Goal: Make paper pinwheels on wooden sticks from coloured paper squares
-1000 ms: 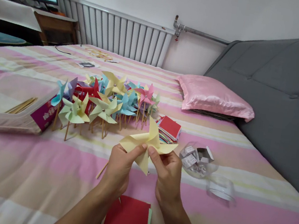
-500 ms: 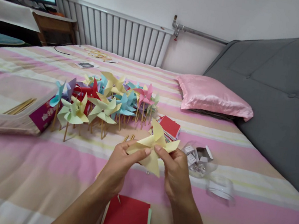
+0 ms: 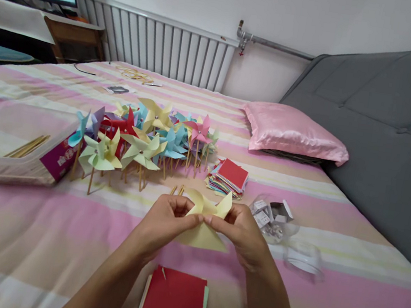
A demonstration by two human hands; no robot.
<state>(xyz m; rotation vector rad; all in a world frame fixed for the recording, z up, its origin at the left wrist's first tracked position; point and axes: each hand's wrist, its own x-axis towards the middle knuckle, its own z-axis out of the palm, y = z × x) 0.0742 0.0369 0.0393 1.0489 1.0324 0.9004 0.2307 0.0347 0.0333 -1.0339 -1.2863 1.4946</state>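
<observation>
A pale yellow paper pinwheel [image 3: 204,236] is held up between my two hands, with two of its corners curled upward and a broad flat edge toward me. My left hand [image 3: 168,220] pinches it from the left, and my right hand [image 3: 242,231] pinches it from the right. The thumb tips nearly meet at the paper's middle, and the other fingers are partly hidden behind it. Below the hands lies a red-topped stack of paper [image 3: 173,303]. Beyond them, a small pile of coloured paper squares [image 3: 231,176] sits on the bed.
Several finished pinwheels [image 3: 144,147] on sticks stand at the left middle. Left of them is a clear plastic container [image 3: 29,169] with wooden sticks. A clear tub [image 3: 272,220] with small boxes and its lid [image 3: 303,259] lie right. A pink pillow [image 3: 293,133] rests near the grey headboard [image 3: 389,114].
The yellow pinwheel has tilted and lowered slightly; two of its corners now curl upward. Both thumbs have come together at its middle, and the paper pile behind shows more fully.
</observation>
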